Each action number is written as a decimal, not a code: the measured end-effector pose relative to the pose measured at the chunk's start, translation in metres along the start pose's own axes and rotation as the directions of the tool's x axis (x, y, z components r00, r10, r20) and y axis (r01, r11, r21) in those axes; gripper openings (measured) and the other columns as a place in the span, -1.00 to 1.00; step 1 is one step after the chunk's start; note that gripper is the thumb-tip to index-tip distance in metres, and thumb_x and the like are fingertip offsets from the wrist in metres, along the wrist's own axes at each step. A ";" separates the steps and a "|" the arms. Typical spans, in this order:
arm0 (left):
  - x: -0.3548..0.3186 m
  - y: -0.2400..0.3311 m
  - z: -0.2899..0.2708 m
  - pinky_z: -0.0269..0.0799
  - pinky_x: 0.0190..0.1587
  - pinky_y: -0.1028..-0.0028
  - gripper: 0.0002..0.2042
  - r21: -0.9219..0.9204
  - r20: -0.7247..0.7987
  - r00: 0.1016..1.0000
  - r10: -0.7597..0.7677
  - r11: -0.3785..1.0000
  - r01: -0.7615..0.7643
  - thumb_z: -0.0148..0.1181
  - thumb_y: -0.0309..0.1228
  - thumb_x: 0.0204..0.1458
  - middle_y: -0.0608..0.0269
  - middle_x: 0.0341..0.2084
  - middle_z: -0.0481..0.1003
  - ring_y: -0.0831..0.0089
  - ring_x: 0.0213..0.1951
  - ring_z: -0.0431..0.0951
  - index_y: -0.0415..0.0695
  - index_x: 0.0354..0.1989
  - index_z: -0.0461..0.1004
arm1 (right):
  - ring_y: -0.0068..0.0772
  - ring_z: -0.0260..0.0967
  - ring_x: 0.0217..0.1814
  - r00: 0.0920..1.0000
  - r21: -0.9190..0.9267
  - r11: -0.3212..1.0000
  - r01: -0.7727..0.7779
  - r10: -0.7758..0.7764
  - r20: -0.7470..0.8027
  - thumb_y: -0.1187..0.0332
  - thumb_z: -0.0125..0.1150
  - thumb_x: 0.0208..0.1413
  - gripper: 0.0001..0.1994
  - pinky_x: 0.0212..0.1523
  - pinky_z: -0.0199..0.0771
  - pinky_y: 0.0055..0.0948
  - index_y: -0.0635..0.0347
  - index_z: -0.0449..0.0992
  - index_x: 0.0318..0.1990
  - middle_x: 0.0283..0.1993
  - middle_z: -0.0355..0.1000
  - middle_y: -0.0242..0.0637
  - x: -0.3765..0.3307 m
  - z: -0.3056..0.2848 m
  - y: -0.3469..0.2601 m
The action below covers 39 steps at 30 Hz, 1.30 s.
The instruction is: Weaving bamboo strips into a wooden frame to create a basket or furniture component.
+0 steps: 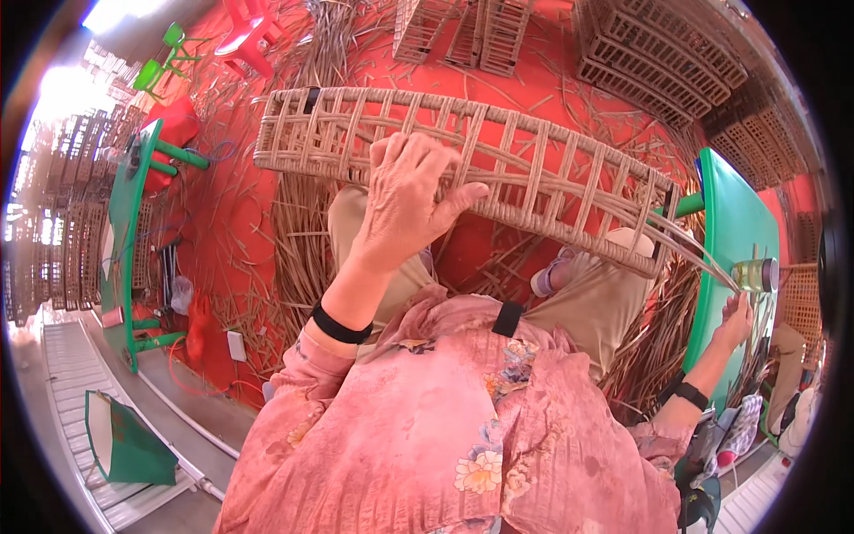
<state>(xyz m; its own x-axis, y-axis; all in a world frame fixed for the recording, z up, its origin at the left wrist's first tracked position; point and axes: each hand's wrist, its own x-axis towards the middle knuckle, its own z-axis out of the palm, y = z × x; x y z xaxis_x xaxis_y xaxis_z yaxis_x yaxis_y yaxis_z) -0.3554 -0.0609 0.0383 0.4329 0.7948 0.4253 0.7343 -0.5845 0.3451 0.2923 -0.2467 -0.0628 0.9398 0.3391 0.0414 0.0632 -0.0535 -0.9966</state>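
A long, narrow woven frame (543,165) of tan twisted strands, with an open lattice, lies across above my knees. My left hand (405,200) grips it left of its middle, with fingers bent over the lattice and the thumb pointing right. From the frame's right end a bundle of loose strands (689,240) runs out to the right and down. Those strands end at my right hand (735,322), whose fingers are closed around them by the edge of the green table (725,205). Dark ties wrap both ends of the frame.
A glass jar (754,275) stands on the right-hand green table. Another green table (133,222) is at left. Stacked woven baskets (658,58) fill the far right. Red stool (249,40) and green stools (149,76) stand far left. Loose straw (307,240) litters the red floor.
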 end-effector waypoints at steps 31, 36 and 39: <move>0.042 0.101 0.087 0.13 0.06 0.21 -0.55 -0.217 -0.066 0.911 0.408 0.885 -0.412 0.29 -0.05 -0.03 0.27 -0.20 0.38 0.25 -0.06 0.33 -0.09 -0.05 0.53 | -0.62 0.47 -0.47 0.988 0.340 0.939 -0.048 0.095 -0.123 0.34 0.44 0.04 -0.83 -0.53 0.37 -0.66 0.11 0.57 -0.25 -0.38 0.54 -0.43 -0.043 0.022 -0.013; 0.041 0.105 0.084 0.15 0.04 0.22 -0.62 -0.295 -0.029 0.910 0.414 0.866 -0.404 0.33 -0.11 -0.06 0.30 -0.25 0.38 0.26 -0.08 0.34 -0.06 -0.14 0.55 | -0.63 0.47 -0.44 0.976 0.335 0.942 -0.035 0.104 -0.192 0.32 0.44 0.04 -0.82 -0.50 0.36 -0.66 0.11 0.58 -0.24 -0.34 0.56 -0.42 -0.052 0.018 -0.021; 0.040 0.105 0.087 0.18 0.02 0.25 -0.65 -0.374 -0.004 0.911 0.412 0.845 -0.383 0.35 -0.17 -0.09 0.28 -0.27 0.38 0.24 -0.11 0.34 -0.05 -0.16 0.56 | -0.65 0.47 -0.32 0.964 0.251 0.967 -0.032 0.096 -0.248 0.26 0.44 0.04 -0.77 -0.41 0.33 -0.68 0.07 0.59 -0.17 -0.27 0.56 -0.48 -0.051 0.007 -0.012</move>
<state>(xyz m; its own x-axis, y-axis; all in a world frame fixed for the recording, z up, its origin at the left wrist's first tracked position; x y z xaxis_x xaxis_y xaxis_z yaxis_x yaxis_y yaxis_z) -0.2160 -0.0766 0.0189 0.6946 0.4830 0.5332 0.2588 -0.8593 0.4412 0.2413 -0.2565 -0.0538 0.9953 0.0889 -0.0381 -0.0531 0.1731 -0.9835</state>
